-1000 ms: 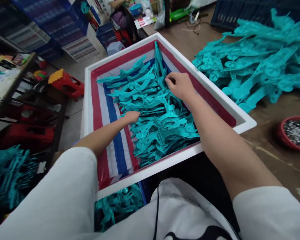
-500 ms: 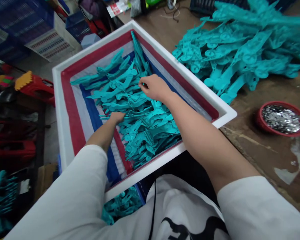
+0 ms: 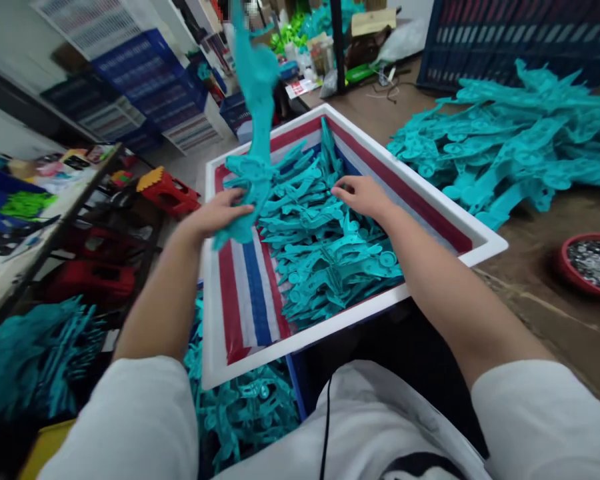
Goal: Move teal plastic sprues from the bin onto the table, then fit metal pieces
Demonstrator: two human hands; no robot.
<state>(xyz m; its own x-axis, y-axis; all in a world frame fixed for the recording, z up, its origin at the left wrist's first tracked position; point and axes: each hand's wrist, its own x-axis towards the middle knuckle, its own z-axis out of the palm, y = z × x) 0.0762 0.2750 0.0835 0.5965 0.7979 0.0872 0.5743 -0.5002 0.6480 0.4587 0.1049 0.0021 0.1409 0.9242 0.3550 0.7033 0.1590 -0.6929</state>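
Left hand clenches a raised teal plastic moulding; right hand, open, rests on piled teal mouldings in a white tray.

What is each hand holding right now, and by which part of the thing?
The left hand holds a long teal plastic moulding near its lower end. The right hand holds nothing visible; its fingertips rest on the teal pile in the white tray.

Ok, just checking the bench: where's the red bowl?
In the head view, the red bowl sits at the far right on the brown bench, right of the white tray and below the teal plastic pile.
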